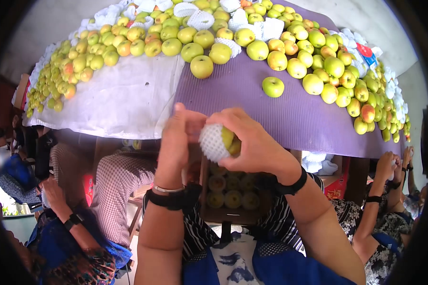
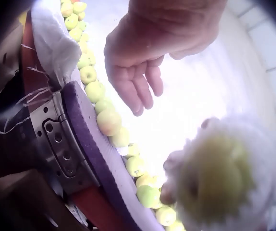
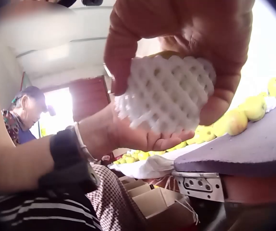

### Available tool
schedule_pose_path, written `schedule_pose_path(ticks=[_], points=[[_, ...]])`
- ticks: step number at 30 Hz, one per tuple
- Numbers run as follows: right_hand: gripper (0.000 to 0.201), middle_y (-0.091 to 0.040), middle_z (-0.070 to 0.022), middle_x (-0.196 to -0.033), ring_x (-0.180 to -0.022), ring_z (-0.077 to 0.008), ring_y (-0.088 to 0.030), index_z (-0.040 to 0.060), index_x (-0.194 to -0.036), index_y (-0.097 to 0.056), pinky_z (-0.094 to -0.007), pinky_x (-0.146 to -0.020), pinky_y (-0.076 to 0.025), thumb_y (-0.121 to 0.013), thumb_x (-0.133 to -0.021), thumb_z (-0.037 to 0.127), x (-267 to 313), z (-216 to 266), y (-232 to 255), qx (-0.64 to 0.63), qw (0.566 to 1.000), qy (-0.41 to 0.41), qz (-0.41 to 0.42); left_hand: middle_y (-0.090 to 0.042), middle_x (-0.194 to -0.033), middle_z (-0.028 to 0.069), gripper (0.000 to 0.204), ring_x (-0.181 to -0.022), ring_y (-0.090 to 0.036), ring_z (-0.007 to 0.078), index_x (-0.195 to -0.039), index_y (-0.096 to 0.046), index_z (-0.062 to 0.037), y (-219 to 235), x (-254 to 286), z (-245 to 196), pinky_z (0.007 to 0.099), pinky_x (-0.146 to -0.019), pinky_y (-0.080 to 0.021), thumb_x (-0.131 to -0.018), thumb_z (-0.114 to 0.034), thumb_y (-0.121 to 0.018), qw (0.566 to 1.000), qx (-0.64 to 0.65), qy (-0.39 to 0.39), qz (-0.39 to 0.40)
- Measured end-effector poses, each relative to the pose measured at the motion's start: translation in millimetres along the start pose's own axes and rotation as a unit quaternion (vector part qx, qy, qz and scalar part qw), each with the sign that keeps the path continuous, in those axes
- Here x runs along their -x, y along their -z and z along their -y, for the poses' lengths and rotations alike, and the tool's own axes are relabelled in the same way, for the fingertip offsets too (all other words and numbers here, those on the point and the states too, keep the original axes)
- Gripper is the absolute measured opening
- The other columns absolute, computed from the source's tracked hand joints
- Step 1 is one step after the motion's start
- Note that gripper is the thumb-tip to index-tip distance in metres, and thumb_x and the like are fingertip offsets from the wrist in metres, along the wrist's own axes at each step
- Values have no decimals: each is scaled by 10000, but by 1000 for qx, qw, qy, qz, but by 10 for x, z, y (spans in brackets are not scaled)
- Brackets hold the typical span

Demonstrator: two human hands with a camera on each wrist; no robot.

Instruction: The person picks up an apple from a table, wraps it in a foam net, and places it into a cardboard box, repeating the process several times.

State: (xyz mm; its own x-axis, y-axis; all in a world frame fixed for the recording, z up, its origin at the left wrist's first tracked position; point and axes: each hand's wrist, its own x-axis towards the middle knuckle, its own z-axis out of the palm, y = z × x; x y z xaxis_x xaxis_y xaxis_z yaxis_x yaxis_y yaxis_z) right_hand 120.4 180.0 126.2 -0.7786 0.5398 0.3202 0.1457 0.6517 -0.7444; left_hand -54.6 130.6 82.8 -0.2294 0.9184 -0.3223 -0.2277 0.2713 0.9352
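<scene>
My right hand (image 1: 254,142) grips an apple (image 1: 229,138) that sits partly in a white foam net sleeve (image 1: 213,143), above the table's front edge. Thumb and fingers curl round it in the right wrist view, where the netting (image 3: 169,91) faces the camera. The fruit's bare yellow-green end (image 2: 219,178) shows, blurred, in the left wrist view. Just left of the sleeve is my left hand (image 1: 177,135), its fingers extended and loosely bent, holding nothing. From the left wrist camera, this hand (image 2: 159,43) appears apart from the fruit.
Loose apples (image 1: 202,67) cover the far part of the purple ribbed mat (image 1: 223,85) and white cloth (image 1: 128,90). One apple (image 1: 273,87) lies alone nearer me. Below my hands, a box (image 1: 223,217) holds several sleeved apples. Other people's arms (image 1: 83,232) flank both sides.
</scene>
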Motion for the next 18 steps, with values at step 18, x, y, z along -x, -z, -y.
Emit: schedule_pose_path(ticks=[18], points=[[765, -511, -140, -1103, -1028, -238, -485, 46, -1200, -443, -340, -847, -421, -751, -509, 164, 1009, -2274, -1400, -68, 907, -403, 102, -594, -735, 109, 533, -706, -594, 198, -825, -556, 13, 298, 199, -187, 302, -621, -472, -941, -392, -231, 980, 127, -119, -97]])
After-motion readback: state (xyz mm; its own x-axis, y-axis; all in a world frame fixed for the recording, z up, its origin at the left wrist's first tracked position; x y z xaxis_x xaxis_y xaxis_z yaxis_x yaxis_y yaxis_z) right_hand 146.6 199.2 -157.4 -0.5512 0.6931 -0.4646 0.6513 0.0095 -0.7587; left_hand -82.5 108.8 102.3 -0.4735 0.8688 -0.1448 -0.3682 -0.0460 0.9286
